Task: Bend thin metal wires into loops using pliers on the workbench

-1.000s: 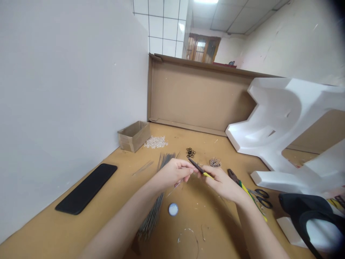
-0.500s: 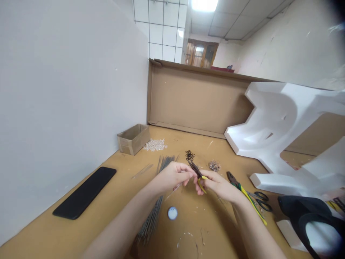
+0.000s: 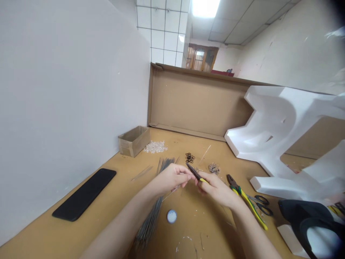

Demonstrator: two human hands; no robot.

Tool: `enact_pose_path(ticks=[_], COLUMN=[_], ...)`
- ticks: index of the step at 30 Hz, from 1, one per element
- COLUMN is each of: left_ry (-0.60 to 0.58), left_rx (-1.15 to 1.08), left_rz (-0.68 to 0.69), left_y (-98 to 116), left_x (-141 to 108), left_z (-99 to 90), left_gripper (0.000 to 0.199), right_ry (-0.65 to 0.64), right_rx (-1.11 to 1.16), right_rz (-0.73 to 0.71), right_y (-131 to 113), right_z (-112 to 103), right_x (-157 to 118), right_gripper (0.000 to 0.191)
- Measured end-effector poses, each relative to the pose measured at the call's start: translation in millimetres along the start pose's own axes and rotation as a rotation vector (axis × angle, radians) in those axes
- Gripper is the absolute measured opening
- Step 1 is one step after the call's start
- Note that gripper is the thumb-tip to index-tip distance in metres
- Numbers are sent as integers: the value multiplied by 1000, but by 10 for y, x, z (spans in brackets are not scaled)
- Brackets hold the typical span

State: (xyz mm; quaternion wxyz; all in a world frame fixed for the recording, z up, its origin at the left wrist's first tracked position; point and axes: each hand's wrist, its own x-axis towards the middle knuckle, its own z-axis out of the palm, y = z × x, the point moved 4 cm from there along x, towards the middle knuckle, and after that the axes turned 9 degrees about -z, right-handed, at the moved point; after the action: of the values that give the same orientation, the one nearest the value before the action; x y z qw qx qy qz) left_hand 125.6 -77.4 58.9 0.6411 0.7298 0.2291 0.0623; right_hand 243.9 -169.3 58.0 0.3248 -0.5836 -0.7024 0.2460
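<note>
My right hand (image 3: 214, 189) is wrapped round long-nose pliers (image 3: 196, 173) with yellow handles; their dark jaws look closed and point up and left. Close beside them, my left hand (image 3: 179, 177) pinches a thin wire (image 3: 170, 194) that slants down below the fingers. Whether the jaws touch the wire is hidden by the fingers. Under my left wrist lies a bundle of grey wires (image 3: 151, 221). A small round blue-and-white lid (image 3: 171, 216) sits below the hands. Just beyond the pliers are several black rings (image 3: 190, 158) and a heap of small metal pieces (image 3: 214, 168).
An open cardboard box (image 3: 134, 141) and a pile of clear bits (image 3: 155, 146) stand at the back left. A black flat case (image 3: 84, 194) lies left. Combination pliers (image 3: 246, 201), scissors (image 3: 261, 205) and white foam (image 3: 269, 126) are at right. Cardboard (image 3: 201, 100) stands behind.
My right hand has closed the pliers: the jaws and yellow handles were spread and are now together. My left hand keeps its pinch nearly in place. The view has shifted slightly.
</note>
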Motion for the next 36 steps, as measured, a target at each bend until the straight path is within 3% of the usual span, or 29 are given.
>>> enact_pose_path(ticks=[11, 22, 28, 36], left_ry=[-36, -48, -105, -148], left_rx=[-53, -59, -94, -122], left_rz=[22, 70, 65, 49], left_y=[-36, -25, -15, 35], left_x=[52, -8, -34, -99], left_z=[13, -33, -43, -60], left_gripper=[24, 28, 27, 26], right_ry=[-12, -6, -29, 32], right_rx=[-89, -91, -54, -120], right_rz=[-13, 1, -15, 8], right_y=[4, -96, -155, -281], right_z=[-23, 31, 33, 5], right_x=[2, 1, 1, -16], right_gripper=[14, 30, 29, 27])
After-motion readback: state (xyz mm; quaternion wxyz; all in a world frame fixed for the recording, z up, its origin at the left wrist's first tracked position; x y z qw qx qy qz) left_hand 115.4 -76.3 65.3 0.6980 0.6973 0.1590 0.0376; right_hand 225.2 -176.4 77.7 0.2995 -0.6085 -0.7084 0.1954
